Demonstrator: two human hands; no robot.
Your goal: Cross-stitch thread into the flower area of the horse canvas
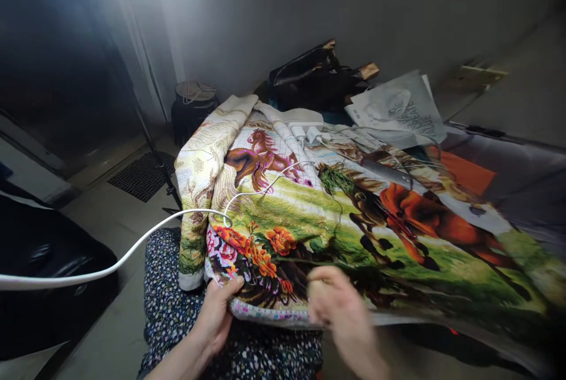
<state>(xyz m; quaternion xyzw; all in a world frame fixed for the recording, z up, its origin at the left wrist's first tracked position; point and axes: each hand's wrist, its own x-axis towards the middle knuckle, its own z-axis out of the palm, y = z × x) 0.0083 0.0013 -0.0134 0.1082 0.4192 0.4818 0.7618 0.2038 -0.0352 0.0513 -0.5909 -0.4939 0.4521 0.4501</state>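
A large embroidered cloth (305, 233) with horses, grass and orange flowers lies spread across in front of me, its left side folded into a thick roll (198, 174). My left hand (220, 303) grips its near left edge, thumb on top and the other fingers hidden underneath. Over the near edge, right of the flowers, my right hand (331, 297) is blurred by motion. Its fingers look curled together; what they hold is too smeared to make out. A bundle of green thread (335, 179) rests on the cloth.
A white cable (145, 235) loops in from the left over the cloth. A power strip with white plugs (307, 129) sits behind, near a dark bag (309, 76) and a pale printed bag (400, 109). Scissors (387, 172) lie on the cloth. A thin stand (152, 141) rises at left.
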